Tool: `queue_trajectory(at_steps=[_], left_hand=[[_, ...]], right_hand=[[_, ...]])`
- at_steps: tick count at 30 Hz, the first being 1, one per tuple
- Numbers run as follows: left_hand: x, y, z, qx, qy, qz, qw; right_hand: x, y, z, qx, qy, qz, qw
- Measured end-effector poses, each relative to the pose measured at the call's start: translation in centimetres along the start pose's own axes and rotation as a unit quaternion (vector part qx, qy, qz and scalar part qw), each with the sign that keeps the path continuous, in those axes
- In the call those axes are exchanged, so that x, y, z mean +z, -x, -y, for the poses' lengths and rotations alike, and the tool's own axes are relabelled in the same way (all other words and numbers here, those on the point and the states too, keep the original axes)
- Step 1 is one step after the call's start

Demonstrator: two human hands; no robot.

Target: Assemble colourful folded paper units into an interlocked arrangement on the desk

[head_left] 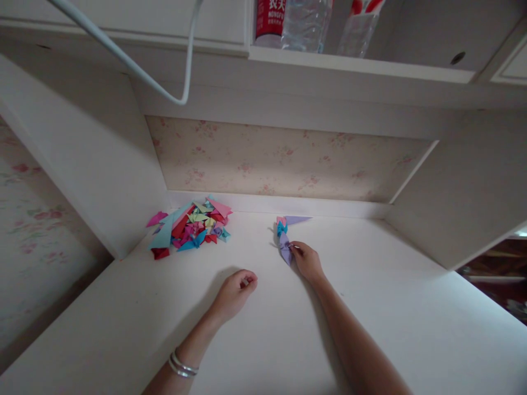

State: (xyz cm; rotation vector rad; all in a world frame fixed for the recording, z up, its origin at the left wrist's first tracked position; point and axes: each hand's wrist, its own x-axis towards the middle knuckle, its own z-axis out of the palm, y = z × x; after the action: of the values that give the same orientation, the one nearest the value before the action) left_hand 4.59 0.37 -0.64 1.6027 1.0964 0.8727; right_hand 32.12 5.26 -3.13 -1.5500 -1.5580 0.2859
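Observation:
My right hand pinches the edge of a purple origami piece lying on the white desktop. Behind that piece, in a short row, are a blue origami piece, a pink one and another purple one with a long point to the right. My left hand rests low over the desk, closer to me, its fingers curled together with nothing visible in them. A heap of colourful origami pieces in red, pink, blue, green and purple lies at the back left.
The white desktop meets a floral back panel and side panels. Overhead, a shelf holds a red-labelled bottle and clear plastic bottles. A white cable hangs down at the upper left.

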Motion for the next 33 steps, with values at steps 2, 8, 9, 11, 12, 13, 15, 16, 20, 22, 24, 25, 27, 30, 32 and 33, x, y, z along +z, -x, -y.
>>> queue_trajectory(at_steps=[2,8,9,11,12,13,15,16,20,22,24,25,27,30,32,33], left_hand=[[0.03,-0.04,0.13,-0.001,-0.010,0.000,1.000],[0.08,-0.02,0.19,0.000,-0.033,0.003,0.999],[0.08,-0.02,0.17,0.001,-0.035,0.004,0.999],[0.07,-0.01,0.11,0.002,-0.039,0.006,0.999],[0.06,-0.02,0.08,0.001,-0.041,0.007,0.999],[0.06,-0.02,0.04,0.001,-0.043,0.007,0.999],[0.07,-0.01,-0.04,0.001,-0.048,0.005,0.999],[0.08,0.00,-0.07,0.002,-0.050,0.004,0.999],[0.18,0.10,-0.18,0.014,-0.063,0.003,0.998],[0.24,0.14,-0.20,0.019,-0.072,0.006,0.997],[0.27,0.15,-0.22,0.019,-0.080,0.007,0.997],[0.27,0.14,-0.22,0.019,-0.082,0.007,0.996],[0.24,0.11,-0.23,0.019,-0.084,0.007,0.996],[0.17,0.06,-0.25,0.022,-0.085,0.010,0.996],[0.12,0.05,-0.25,0.022,-0.089,0.011,0.996],[0.11,0.05,-0.24,0.021,-0.092,0.012,0.995]], right_hand=[[0.05,-0.05,-0.14,0.002,0.004,0.001,1.000],[0.10,-0.22,-0.31,0.004,0.018,0.002,1.000],[0.10,-0.23,-0.34,0.005,0.020,0.001,1.000],[0.10,-0.25,-0.38,0.008,0.023,-0.002,1.000],[0.10,-0.25,-0.40,0.009,0.023,-0.003,1.000],[0.10,-0.26,-0.40,0.010,0.023,-0.003,1.000],[0.11,-0.31,-0.37,0.010,0.021,-0.003,1.000],[0.13,-0.35,-0.34,0.011,0.020,-0.003,1.000],[0.26,-0.66,-0.20,0.014,0.017,-0.001,1.000],[0.33,-0.80,-0.16,0.017,0.017,-0.001,1.000],[0.37,-0.87,-0.14,0.019,0.019,0.000,1.000],[0.37,-0.88,-0.14,0.020,0.021,0.000,1.000],[0.34,-0.84,-0.14,0.020,0.024,0.002,0.999],[0.29,-0.76,-0.13,0.020,0.028,0.009,0.999],[0.26,-0.71,-0.12,0.022,0.030,0.013,0.999],[0.26,-0.69,-0.11,0.023,0.031,0.015,0.999]])
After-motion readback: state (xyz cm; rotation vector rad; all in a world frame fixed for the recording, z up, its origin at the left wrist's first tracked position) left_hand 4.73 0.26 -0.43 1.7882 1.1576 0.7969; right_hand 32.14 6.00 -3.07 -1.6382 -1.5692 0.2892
